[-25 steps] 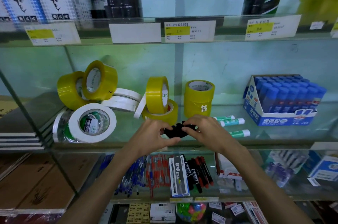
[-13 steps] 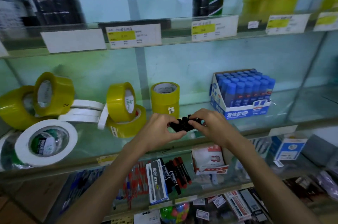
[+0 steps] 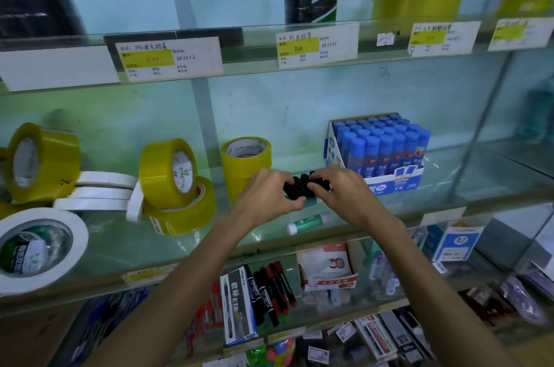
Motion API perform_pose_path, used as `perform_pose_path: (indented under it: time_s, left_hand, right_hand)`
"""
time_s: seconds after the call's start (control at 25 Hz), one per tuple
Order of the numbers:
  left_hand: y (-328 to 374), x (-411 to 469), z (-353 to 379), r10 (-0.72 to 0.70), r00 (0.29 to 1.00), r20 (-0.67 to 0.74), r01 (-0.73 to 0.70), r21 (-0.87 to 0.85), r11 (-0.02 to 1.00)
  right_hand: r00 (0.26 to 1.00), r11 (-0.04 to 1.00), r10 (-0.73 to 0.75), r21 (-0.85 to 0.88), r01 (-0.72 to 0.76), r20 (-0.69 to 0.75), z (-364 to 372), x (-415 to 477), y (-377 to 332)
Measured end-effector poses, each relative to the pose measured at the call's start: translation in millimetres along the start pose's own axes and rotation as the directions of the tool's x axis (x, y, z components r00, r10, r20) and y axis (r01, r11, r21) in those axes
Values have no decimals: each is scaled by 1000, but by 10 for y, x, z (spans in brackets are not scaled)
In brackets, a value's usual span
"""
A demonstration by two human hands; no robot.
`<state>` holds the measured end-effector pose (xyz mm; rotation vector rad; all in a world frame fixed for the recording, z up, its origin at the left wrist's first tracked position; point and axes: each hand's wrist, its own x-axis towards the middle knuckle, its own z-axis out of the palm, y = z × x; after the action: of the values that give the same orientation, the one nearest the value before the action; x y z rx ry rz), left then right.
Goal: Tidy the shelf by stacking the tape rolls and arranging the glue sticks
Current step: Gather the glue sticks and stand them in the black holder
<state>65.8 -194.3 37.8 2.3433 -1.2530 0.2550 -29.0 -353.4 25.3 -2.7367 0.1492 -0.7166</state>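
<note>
Both hands hold one bunch of black-capped glue sticks (image 3: 301, 186) above the glass shelf (image 3: 209, 252): my left hand (image 3: 266, 198) grips its left side, my right hand (image 3: 344, 195) its right. A loose green-and-white glue stick (image 3: 308, 223) lies on the shelf below them. A display box of blue-capped glue sticks (image 3: 380, 153) stands to the right. Left of the hands, two yellow tape rolls (image 3: 245, 165) are stacked; another yellow roll (image 3: 168, 173) leans on a flat one (image 3: 186, 213). Thin white rolls (image 3: 99, 191), a big white roll (image 3: 39, 249) and a yellow roll (image 3: 42, 162) lie further left.
The upper shelf edge carries price labels (image 3: 317, 44), with dark and yellow rolls behind. Below, a lower shelf holds a pen box (image 3: 238, 303), red and black markers (image 3: 274, 291) and small cartons (image 3: 326, 267). A metal upright (image 3: 479, 126) rises right of the glue box.
The view has swung right, so the tape rolls slid left in frame. Both hands stay together on the black-capped glue sticks, now closer to the blue glue stick box.
</note>
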Motion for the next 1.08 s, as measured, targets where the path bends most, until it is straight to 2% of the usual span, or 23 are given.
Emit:
perform_pose_path:
  time_s: [0.48,0.76,0.88,1.08]
  left_hand:
    - [111,476,171,-99,990,103,72,232,970]
    - [144,568,291,-186,962,201,127,274,953]
    - [105,599,313,-184,959,214,117,295,948]
    - [85,576,340,-198,962,187,137,297,945]
  right_hand:
    - [997,995,70,-77,-68,16,253,357,129]
    - [985,967,157,-211,-140,67,459,497,176]
    - [980,955,171,-263,-139,100,503,518,192]
    - [979,958,172,-250,-142,104,526,485,188]
